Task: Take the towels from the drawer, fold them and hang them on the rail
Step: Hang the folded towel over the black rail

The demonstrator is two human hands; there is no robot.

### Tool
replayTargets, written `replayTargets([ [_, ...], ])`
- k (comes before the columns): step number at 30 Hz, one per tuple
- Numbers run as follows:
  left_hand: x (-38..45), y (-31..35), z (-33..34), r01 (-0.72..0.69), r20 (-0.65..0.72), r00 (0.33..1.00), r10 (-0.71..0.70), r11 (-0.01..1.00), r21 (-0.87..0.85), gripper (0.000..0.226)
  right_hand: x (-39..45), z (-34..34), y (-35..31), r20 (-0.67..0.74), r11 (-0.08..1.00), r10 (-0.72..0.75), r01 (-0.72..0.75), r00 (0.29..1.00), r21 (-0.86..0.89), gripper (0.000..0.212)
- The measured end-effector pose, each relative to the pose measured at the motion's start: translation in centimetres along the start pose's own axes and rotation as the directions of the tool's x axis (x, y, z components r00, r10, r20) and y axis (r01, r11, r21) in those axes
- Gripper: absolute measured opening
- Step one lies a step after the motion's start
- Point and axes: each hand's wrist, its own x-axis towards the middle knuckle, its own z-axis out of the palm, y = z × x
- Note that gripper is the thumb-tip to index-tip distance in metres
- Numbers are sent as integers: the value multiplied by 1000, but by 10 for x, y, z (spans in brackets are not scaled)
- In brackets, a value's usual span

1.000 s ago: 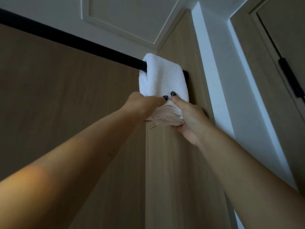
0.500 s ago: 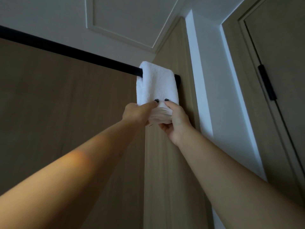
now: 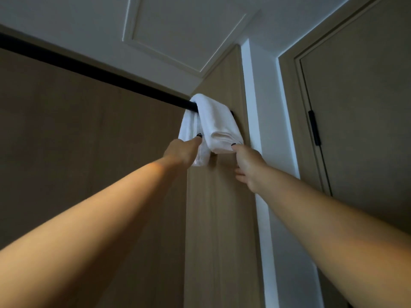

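While the towel [image 3: 211, 121] hangs over the rail's [image 3: 100, 74] right end, our left hand [image 3: 182, 152] pinches the far flap, right hand [image 3: 246, 163] pinches the near flap's lower right corner; both flaps run downward.

Both hands [image 3: 181, 152] [image 3: 248, 165] grip white towel [image 3: 214, 116] draped over rail [image 3: 100, 72].

The towel [image 3: 211, 116] was soft white cloth, a fuzzy matt nap, thick in its folded layers. The rail [image 3: 93, 71] was smooth and black with a dull sheen, its material unclear. The panels [image 3: 89, 134] showed pale wood grain, matt. The ceiling [image 3: 182, 30] looked painted, flat white, smooth.
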Motion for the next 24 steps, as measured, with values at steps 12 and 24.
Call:
replayTargets([
  [12, -104, -10, -98, -238, 254, 961, 112, 803, 546, 70, -147, 0, -24, 398, 464, -175, 432, 901, -773, 71],
  [24, -233, -40, -180, -200, 378, 916, -131, 668, 716, 79, -251, 21, -9, 610, 375, 38, 554, 792, -743, 76],
])
